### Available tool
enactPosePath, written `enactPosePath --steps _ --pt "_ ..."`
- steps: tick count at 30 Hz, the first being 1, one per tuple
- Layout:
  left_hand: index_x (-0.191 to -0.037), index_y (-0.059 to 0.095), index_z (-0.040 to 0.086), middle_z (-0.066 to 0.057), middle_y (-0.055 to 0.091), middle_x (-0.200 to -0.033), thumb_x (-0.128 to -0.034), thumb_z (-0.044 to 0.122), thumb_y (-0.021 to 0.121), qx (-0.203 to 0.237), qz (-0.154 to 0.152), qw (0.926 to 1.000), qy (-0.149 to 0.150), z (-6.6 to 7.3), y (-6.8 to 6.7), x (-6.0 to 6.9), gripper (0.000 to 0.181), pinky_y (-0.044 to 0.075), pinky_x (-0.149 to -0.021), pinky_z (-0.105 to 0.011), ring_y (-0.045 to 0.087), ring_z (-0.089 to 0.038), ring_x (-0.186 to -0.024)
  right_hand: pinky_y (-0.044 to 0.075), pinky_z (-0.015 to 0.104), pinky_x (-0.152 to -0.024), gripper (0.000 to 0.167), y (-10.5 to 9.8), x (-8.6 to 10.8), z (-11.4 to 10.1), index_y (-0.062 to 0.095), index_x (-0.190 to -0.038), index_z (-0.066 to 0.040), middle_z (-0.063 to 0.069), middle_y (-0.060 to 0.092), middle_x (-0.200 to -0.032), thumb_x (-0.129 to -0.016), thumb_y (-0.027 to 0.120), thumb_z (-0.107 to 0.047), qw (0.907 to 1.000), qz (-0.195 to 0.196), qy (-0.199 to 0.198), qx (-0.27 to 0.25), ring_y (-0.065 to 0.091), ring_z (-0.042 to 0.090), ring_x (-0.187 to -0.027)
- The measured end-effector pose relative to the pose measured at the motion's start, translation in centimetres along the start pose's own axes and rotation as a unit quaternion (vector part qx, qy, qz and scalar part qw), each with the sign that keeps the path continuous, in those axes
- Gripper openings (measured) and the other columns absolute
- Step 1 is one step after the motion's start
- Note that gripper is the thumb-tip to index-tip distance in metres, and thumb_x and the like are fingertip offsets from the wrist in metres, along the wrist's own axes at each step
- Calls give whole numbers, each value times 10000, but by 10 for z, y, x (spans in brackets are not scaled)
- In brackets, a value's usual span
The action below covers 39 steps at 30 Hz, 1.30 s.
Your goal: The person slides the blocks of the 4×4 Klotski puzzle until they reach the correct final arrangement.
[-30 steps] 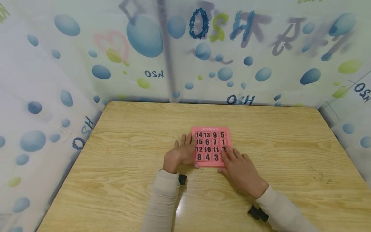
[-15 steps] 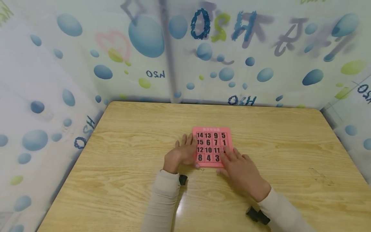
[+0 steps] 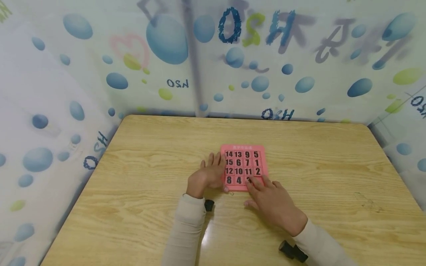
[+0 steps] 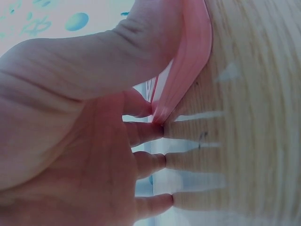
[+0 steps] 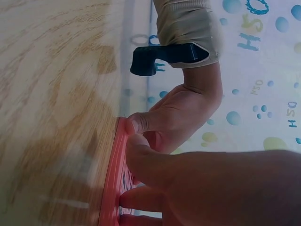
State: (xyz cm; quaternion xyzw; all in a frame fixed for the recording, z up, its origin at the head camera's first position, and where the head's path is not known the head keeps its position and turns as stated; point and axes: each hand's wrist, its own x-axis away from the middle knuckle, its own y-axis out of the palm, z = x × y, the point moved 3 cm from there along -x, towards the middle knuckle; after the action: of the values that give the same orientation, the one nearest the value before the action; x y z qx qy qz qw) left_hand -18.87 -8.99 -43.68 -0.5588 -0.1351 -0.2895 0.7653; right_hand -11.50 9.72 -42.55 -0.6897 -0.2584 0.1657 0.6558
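Note:
A pink sliding number puzzle lies flat on the table, its tiles showing black numbers. My left hand lies against its left side, with the thumb at the near left corner. In the left wrist view, the spread left fingers look straight, their tips down at the tabletop beside the puzzle's pink edge. My right hand reaches in from the near right. One right fingertip touches the 3 tile and partly covers it, and the thumb sits off the near edge. The 2 tile is in plain sight.
The puzzle sits on a wood-grain table. A wall covering with blue and green drops rises along the back and both sides. Dark wrist-worn devices hang below the sleeves.
My right hand has shifted left and nearer, its fingertip going from the 2 tile to the 3 tile. The 2 is uncovered now. My left hand stays in place.

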Motion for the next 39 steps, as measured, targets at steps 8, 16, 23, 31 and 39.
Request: enactPosePath --steps 8,16,23,31,39 --pt "-1599 -24 83 -107 -122 -1664 -814 398 791 -49 -52 10000 -14 -1 0 1 1174 0 -1233 -525 -135 -310 -1523 452 612 -968 595 -4 3 2 530 -1444 -104 115 503 -1490 -980 539 -476 9997 -250 11 -75 442 452 -1358" --pt "-1600 -12 81 -102 -97 -1668 -815 410 785 -112 -52 9999 -9 2 3 0 1166 14 -1237 -513 -115 -311 -1528 426 641 -991 595 -4 7 9 513 -1455 -93 125 478 -1508 -988 538 -461 9977 -599 206 -232 423 434 -1380" --pt "-1601 -13 84 -103 -94 -1669 -810 401 793 -48 24 10000 -34 -1 3 0 1173 18 -1236 -517 -108 -312 -1529 442 624 -977 572 -9 6 11 535 -1431 -63 150 493 -1491 -993 547 -430 9972 -608 350 -270 493 439 -1314" --pt "-1603 -4 92 -93 -87 -1672 -800 396 801 19 63 10000 11 -2 3 -1 1177 25 -1234 -528 -107 -309 -1530 459 609 -960 557 -11 7 14 550 -1415 -53 151 504 -1481 -993 548 -417 9967 -645 459 -188 548 432 -1254" --pt "-1603 -13 98 -88 -94 -1671 -804 398 798 72 40 10000 31 -3 3 0 1177 11 -1235 -524 -122 -299 -1528 490 579 -913 533 -14 8 16 576 -1398 -75 121 541 -1454 -986 565 -412 9973 -546 483 -79 579 405 -1213"
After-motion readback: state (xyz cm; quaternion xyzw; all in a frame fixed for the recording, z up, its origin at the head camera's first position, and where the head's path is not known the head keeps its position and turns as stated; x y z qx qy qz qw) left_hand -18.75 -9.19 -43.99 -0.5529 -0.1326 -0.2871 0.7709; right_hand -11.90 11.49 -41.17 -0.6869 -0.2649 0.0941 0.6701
